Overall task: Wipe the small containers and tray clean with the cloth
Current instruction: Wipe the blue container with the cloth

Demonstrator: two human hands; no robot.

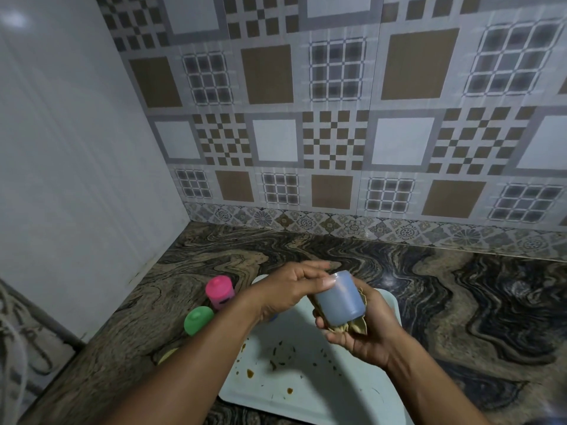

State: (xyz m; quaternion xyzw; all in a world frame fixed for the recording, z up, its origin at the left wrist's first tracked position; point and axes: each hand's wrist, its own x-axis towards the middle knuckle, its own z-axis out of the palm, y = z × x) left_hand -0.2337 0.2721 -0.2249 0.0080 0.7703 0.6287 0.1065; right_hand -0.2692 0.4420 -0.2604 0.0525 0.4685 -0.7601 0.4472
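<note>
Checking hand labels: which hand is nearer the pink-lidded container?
Left. The left hand sits just right of the pink-lidded container, gripping the blue container. The right hand is farther right, beyond the blue container, cupping it with the cloth.

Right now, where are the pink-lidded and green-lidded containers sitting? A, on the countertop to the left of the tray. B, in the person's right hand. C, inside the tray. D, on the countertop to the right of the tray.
A: the pink-lidded container and the green-lidded container stand on the marbled countertop, left of the white tray, while both hands are busy with a blue container.
</note>
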